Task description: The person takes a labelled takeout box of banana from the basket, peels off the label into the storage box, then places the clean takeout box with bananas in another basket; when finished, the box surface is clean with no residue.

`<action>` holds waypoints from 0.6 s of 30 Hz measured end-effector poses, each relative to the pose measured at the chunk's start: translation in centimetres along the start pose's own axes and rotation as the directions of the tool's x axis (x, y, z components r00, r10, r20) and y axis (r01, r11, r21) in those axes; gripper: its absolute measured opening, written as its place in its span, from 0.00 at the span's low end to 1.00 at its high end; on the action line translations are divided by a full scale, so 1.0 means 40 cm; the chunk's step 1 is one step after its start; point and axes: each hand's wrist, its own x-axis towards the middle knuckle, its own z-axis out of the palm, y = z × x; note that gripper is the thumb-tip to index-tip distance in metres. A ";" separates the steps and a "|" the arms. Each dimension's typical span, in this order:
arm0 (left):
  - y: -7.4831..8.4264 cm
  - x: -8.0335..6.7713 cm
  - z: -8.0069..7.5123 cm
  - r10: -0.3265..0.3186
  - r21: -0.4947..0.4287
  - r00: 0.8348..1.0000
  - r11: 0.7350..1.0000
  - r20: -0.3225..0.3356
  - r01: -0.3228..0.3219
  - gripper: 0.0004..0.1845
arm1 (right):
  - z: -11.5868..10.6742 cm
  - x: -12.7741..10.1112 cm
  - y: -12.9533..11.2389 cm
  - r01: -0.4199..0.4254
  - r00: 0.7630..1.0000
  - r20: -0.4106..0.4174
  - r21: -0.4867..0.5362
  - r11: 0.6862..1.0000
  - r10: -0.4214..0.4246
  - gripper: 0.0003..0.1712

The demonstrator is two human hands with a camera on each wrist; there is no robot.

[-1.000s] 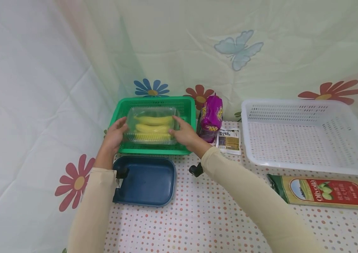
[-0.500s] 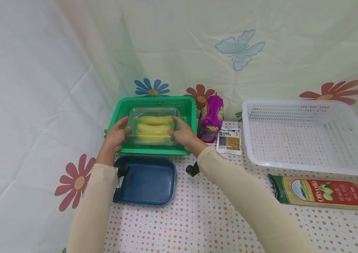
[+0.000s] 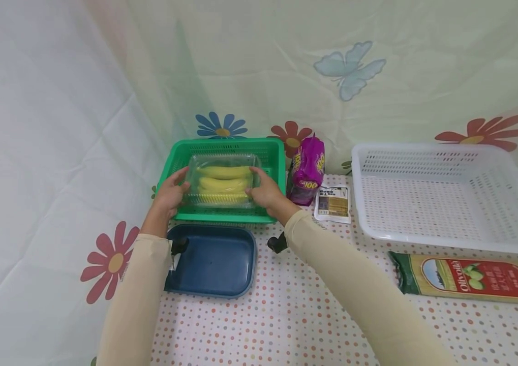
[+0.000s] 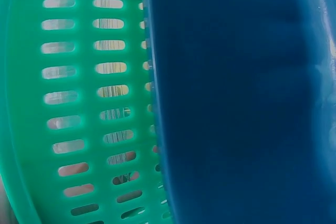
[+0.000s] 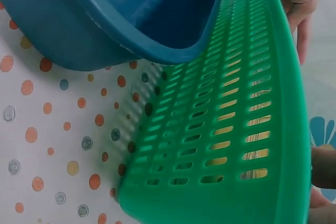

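A clear plastic box with yellow bananas (image 3: 224, 184) inside sits within the green basket (image 3: 222, 217), in the head view. My left hand (image 3: 170, 195) grips the left end of the box, thumb toward the near side. At the right end, my right hand (image 3: 269, 194) holds the box between thumb and fingers. Through the slots of the green basket (image 5: 210, 129), bits of yellow and ridged clear plastic show in the right wrist view. Basket walls and a dark blue tray (image 4: 236, 98) fill the left wrist view, hiding most of that hand's grip.
The blue tray stands just in front of the green basket. Right of the basket are a purple snack bag (image 3: 307, 170) and a small white packet (image 3: 333, 204). Farther right lie a white slotted basket (image 3: 446, 243) and a spaghetti packet (image 3: 474, 277). A curtain hangs behind.
The left hand has come in closer against the box's left end. The box has shifted very slightly right in view; the right hand stays at its end.
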 end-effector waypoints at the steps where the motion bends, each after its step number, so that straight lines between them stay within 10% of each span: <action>1: 0.000 0.001 0.000 0.000 0.002 1.000 1.000 -0.006 0.000 0.30 | 0.000 0.000 -0.001 0.000 1.000 -0.001 0.001 1.000 0.000 0.42; 12: 0.016 -0.029 0.016 0.106 0.195 0.989 0.977 -0.098 -0.086 0.27 | -0.031 -0.039 -0.025 0.044 0.999 0.027 -0.105 0.993 -0.042 0.41; 18: 0.049 -0.076 0.061 0.363 0.412 0.907 0.875 -0.213 -0.253 0.23 | -0.099 -0.117 -0.047 0.137 0.991 0.051 -0.286 0.948 -0.128 0.42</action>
